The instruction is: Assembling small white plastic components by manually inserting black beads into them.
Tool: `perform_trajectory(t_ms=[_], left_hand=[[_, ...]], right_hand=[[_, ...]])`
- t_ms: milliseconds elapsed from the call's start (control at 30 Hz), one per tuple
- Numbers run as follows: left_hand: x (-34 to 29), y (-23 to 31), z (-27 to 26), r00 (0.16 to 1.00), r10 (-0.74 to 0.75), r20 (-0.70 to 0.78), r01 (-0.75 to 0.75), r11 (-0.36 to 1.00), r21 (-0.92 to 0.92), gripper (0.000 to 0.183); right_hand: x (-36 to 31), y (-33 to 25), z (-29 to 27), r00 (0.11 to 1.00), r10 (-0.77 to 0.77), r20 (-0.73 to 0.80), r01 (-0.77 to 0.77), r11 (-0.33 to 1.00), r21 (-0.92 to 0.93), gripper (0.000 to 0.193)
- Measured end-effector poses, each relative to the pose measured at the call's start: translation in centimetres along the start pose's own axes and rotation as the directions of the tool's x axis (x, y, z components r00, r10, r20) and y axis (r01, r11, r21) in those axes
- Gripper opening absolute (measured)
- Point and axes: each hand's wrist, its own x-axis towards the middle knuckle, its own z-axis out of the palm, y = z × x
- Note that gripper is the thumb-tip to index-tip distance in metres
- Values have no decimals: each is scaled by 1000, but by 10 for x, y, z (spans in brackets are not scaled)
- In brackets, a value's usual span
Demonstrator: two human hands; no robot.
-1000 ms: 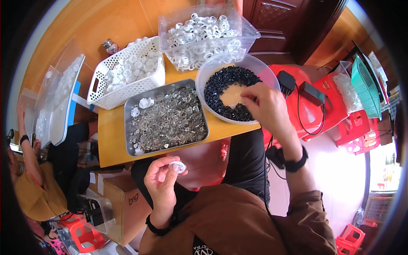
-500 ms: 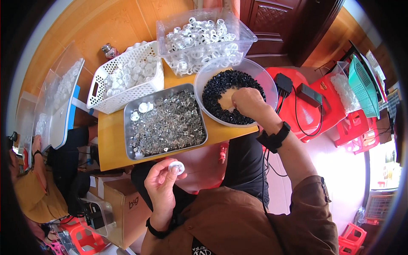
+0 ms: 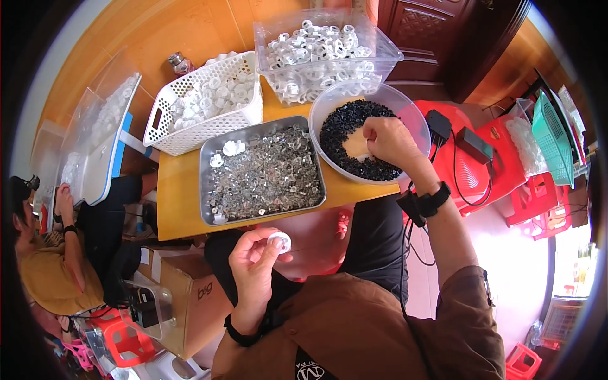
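My left hand is in front of the table's near edge, thumb and fingers closed on a small round white plastic part. My right hand reaches into a clear round tub, fingers bent and pressed together. What they pinch, if anything, is hidden. Small black pieces ring the tub's inside, leaving a bare patch of its bottom beside my fingers. Left of the tub is a steel tray full of small shiny metal bits, with a few white parts at its far left corner.
Behind the tray are a white perforated basket and a clear bin, both holding white parts. Red stools at the right carry black adapters and cables. A cardboard box stands at lower left. Another person sits far left.
The whole view has shifted, so the table and containers appear slightly further right and higher. My left hand still holds the white part; my right hand stays in the tub.
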Motion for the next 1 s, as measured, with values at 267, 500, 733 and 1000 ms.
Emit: perform_trajectory(t_ms=[267,500,733,1000], left_hand=[[3,1,5,999,-5,45,3,999,40,12],[5,6,19,993,-69,93,62,995,78,12],[0,17,22,974,-103,200,92,994,61,15],[-1,16,17,970,-56,237,34,995,96,17]], right_hand=[[-49,-80,-40,998,69,5,-40,518,854,17],[-93,-122,0,977,-77,198,-200,-10,980,11],[-106,-145,11,1000,0,31,-30,218,975,12],[-100,-142,11,982,-156,-104,143,262,954,11]])
